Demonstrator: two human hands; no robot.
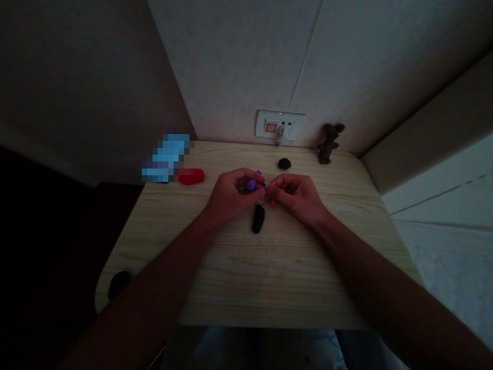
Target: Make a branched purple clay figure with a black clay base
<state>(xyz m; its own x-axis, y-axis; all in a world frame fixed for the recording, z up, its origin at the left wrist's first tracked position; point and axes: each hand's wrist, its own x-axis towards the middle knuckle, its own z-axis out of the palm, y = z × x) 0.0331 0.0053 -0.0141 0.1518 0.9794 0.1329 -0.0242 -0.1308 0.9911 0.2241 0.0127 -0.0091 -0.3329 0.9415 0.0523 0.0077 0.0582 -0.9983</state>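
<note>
Over the middle of the table (pixel 239 288), my left hand (pixel 233 192) is closed round a small purple piece (pixel 251 185) that looks like modelling clay. My right hand (pixel 296 195) meets it fingertip to fingertip, thumb and forefinger pinched. A small red piece (pixel 273 202) shows under the right fingers and seems to be held there; its shape is mostly hidden. Just below the hands lies an elongated black lump (pixel 258 219). Behind them sits a rounder black lump (pixel 284 163).
A red oblong piece (pixel 192 176) lies at the back left beside a blurred-out bluish object (pixel 169 154). A brown figure (pixel 328 144) stands at the back right. Another black lump (pixel 119 285) rests near the front left corner. A wall socket (pixel 280 125) with a plug is behind.
</note>
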